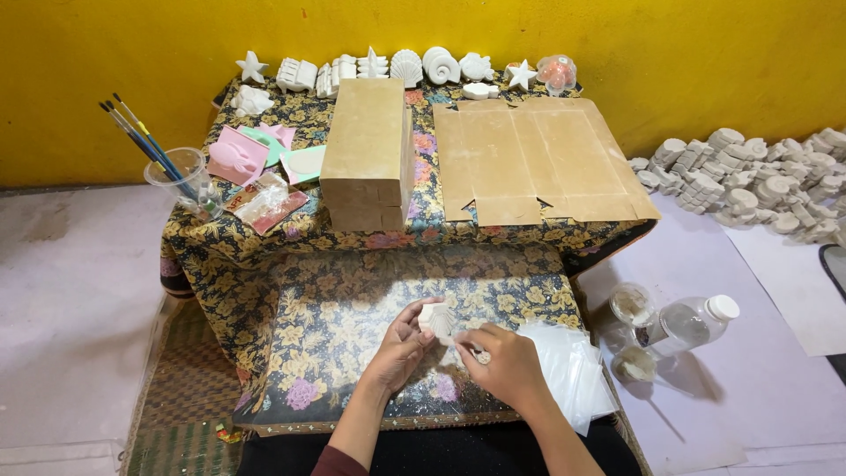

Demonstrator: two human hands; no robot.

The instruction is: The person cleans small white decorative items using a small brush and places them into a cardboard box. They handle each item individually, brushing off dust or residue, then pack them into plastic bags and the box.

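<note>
White shell-shaped cast gripped in left hand, right hand closed on perhaps a small tool, finishing seemingly underway, pile of casts waiting.

— We see the shell cast as matt white, chalky like plaster, with fine ribs.

— Under it, the floral cloth looks smooth and faintly shiny. Right of that cloth?

— Thin glossy clear plastic bags, then a clear plastic bottle.

— Behind the cloth we see a matt brown cardboard box and flat cardboard sheet, possibly slightly rough.
</note>
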